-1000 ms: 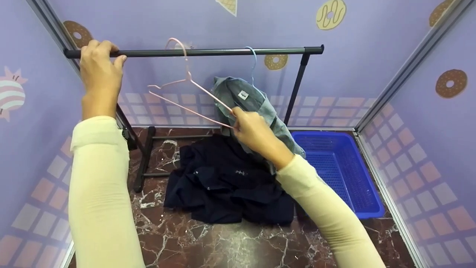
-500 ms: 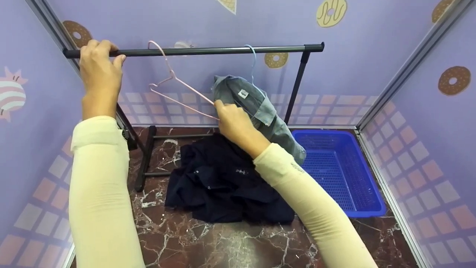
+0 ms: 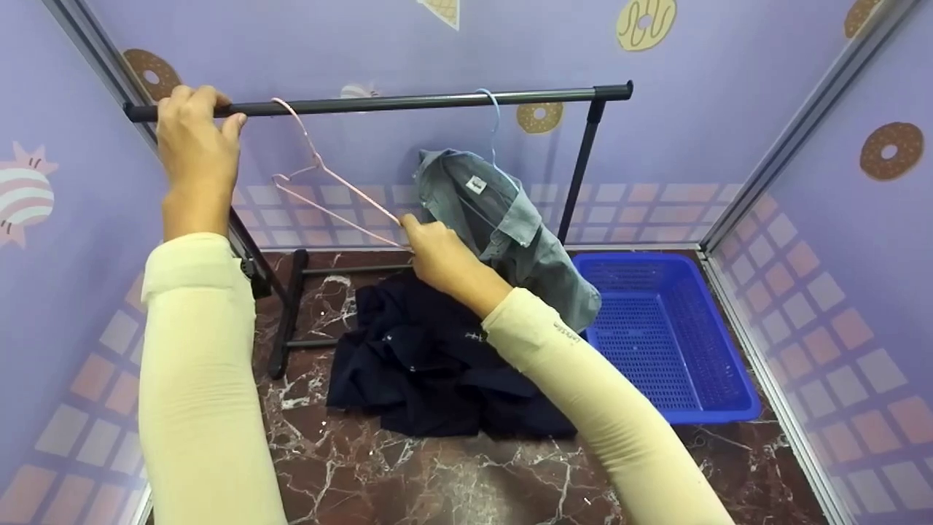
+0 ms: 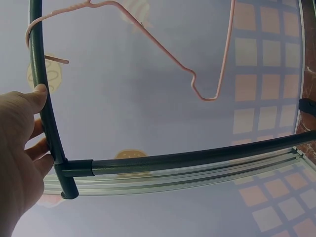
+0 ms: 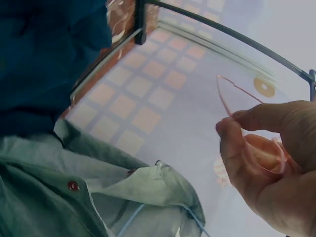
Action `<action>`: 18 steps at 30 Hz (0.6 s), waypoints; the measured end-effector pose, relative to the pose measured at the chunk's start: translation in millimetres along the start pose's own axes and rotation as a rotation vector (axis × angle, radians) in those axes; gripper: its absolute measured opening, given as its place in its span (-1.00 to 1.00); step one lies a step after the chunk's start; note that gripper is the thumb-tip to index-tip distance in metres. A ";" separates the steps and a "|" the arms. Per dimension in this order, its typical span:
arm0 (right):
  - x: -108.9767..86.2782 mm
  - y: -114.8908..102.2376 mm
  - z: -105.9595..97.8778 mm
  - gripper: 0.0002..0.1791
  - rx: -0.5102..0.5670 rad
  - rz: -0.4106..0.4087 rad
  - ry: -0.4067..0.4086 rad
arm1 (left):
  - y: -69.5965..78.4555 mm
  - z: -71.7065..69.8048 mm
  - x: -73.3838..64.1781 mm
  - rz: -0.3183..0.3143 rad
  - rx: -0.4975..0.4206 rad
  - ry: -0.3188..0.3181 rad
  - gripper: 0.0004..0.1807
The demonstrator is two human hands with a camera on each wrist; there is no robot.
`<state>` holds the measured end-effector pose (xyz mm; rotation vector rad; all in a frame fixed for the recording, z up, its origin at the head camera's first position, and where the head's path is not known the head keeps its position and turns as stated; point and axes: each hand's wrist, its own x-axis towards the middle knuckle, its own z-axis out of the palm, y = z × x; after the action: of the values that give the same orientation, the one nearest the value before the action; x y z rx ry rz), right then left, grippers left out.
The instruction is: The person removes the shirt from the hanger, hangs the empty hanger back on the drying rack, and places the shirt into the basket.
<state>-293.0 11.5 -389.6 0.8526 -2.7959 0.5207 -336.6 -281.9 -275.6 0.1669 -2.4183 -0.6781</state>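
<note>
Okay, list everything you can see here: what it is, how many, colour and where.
Floor: one, red-brown marbled, underneath
Walls: three, lilac with printed sweets, behind and both sides
Clothes rack: one, black, on the floor by the back wall
Collared shirt: one, grey-green, hanging from the rack
Shirt's hanger: one, light blue, hooked on the rack
Bare hanger: one, pink, hooked over the rack
Clothing heap: one, navy, on the floor; pieces uncountable
Basket: one, blue, floor, right
Sleeves: two, pale yellow, both arms
Left hand: one, bare, gripping the rack
Right hand: one, bare, holding the pink hanger
</note>
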 end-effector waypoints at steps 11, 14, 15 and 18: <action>-9.1 9.7 4.5 -0.42 0.144 -0.051 -0.066 | 1.0 0.7 -3.0 0.002 -0.001 0.014 -0.66; -11.1 9.4 6.0 -0.44 0.157 -0.093 -0.047 | 0.5 0.2 -5.0 0.006 -0.005 0.011 -0.65; -11.7 9.0 6.4 -0.45 0.158 -0.109 -0.036 | 0.3 -0.4 -5.5 0.010 -0.011 0.012 -0.64; -15.1 11.2 8.0 -0.48 0.156 -0.144 -0.010 | 0.5 2.5 -7.6 0.027 -0.032 0.003 -0.60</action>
<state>-287.4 24.8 -404.0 1.0812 -2.7033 0.7194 -332.0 -278.4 -281.0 0.1220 -2.4010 -0.7031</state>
